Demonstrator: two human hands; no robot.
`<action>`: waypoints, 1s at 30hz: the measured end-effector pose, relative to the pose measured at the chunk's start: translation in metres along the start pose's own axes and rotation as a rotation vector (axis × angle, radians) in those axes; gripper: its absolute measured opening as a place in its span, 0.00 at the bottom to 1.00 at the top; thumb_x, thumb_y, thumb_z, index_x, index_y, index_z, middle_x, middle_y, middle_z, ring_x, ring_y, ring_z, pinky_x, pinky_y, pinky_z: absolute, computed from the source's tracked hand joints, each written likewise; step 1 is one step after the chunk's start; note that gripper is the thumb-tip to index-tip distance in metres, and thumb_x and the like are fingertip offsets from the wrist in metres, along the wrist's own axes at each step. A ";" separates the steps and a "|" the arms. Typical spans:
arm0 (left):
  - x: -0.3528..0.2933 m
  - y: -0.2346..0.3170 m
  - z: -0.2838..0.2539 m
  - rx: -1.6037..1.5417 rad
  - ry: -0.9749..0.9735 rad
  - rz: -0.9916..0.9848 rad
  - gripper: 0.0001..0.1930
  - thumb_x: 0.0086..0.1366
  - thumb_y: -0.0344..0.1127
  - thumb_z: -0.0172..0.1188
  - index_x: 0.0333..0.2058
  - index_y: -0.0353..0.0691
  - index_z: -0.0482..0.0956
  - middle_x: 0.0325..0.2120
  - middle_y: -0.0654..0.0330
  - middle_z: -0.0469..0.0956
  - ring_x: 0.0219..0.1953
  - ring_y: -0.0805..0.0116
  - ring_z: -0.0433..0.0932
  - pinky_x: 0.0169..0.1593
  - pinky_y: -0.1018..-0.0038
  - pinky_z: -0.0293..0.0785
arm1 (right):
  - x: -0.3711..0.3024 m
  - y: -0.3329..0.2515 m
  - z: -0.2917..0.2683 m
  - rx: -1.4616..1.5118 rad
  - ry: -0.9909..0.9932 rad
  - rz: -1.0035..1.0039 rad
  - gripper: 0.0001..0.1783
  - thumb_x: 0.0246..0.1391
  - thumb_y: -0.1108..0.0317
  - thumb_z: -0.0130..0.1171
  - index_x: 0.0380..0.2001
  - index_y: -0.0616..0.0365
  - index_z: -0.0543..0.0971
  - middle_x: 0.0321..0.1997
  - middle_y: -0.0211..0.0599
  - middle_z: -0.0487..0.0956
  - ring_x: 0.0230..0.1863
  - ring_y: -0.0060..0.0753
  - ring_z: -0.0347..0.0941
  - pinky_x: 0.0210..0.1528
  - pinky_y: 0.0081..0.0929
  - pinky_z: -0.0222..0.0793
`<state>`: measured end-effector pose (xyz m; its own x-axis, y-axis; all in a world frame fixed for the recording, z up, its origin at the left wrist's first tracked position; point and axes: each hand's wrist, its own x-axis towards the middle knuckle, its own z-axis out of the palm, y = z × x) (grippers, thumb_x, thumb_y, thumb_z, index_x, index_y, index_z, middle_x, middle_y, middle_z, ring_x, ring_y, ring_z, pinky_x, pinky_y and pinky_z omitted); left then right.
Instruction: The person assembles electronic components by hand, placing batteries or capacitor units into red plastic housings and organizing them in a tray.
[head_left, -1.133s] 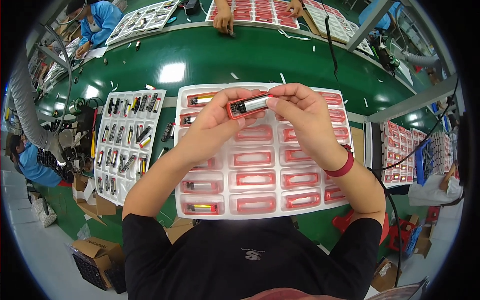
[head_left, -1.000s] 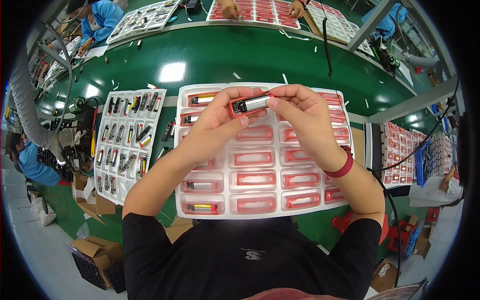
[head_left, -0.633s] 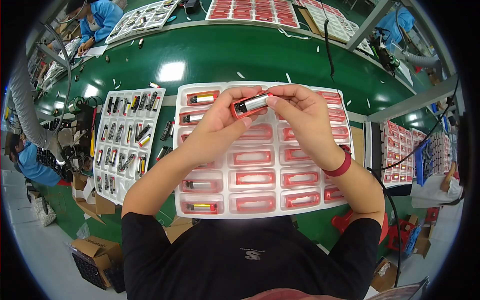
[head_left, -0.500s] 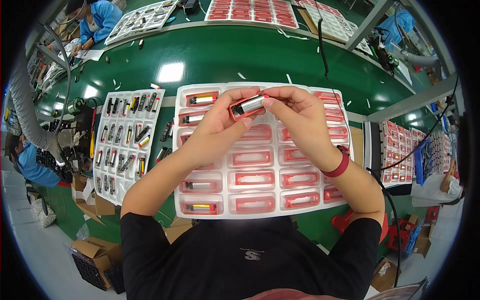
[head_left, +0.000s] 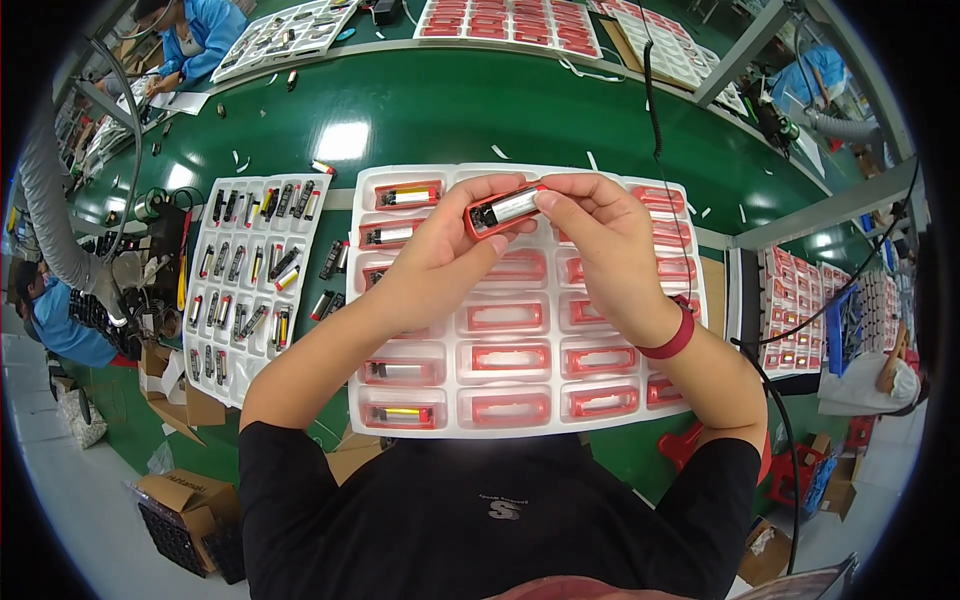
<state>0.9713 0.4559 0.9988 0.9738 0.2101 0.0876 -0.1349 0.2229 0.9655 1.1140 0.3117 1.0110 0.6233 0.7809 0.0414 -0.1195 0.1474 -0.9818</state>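
Note:
Between both hands I hold a red rectangular casing (head_left: 473, 222) above the far part of a white moulded tray (head_left: 452, 345). A silver cylindrical cell (head_left: 516, 206) with a black part at its left end lies in the casing. My left hand (head_left: 445, 240) wraps round the casing's left end from below, its thumb along the near side. With thumb and fingers, my right hand (head_left: 605, 225) pinches the right end, the thumb on the cell. In the tray's pockets lie red frames (head_left: 510, 357); several in the left column contain cells and black parts.
To the left, a second white tray (head_left: 232, 285) holds many small cell assemblies, and several loose ones lie between the trays. A green conveyor belt (head_left: 440, 105) runs beyond. A black cable (head_left: 785, 440) hangs at right. Co-workers in blue (head_left: 215, 40) sit further off.
The casing has tilted and shifted slightly right in my hands, showing more of the cell and black part. Loose pieces on the green belt have drifted slightly right.

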 end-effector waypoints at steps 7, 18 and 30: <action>0.000 -0.007 -0.005 0.007 -0.004 0.012 0.27 0.73 0.18 0.47 0.68 0.36 0.55 0.65 0.54 0.65 0.64 0.69 0.72 0.65 0.72 0.69 | 0.001 0.007 0.004 0.007 0.013 -0.034 0.11 0.63 0.74 0.64 0.47 0.66 0.81 0.46 0.37 0.84 0.47 0.23 0.79 0.52 0.22 0.75; -0.004 -0.009 -0.005 -0.087 -0.021 0.088 0.25 0.73 0.19 0.47 0.67 0.34 0.58 0.65 0.51 0.65 0.63 0.66 0.73 0.66 0.69 0.69 | 0.002 0.018 -0.001 -0.031 -0.025 -0.207 0.06 0.60 0.80 0.64 0.40 0.62 0.80 0.55 0.33 0.71 0.50 0.21 0.72 0.51 0.20 0.71; -0.006 -0.009 -0.014 0.110 0.088 0.064 0.22 0.73 0.26 0.52 0.64 0.35 0.65 0.59 0.56 0.72 0.56 0.69 0.76 0.59 0.70 0.74 | 0.007 0.002 -0.006 0.000 -0.095 -0.024 0.11 0.60 0.79 0.64 0.46 0.67 0.77 0.49 0.36 0.77 0.51 0.26 0.76 0.54 0.25 0.77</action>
<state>0.9643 0.4664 0.9857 0.9434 0.3042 0.1323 -0.1702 0.1015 0.9802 1.1229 0.3133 1.0086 0.5501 0.8311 0.0822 -0.1056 0.1669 -0.9803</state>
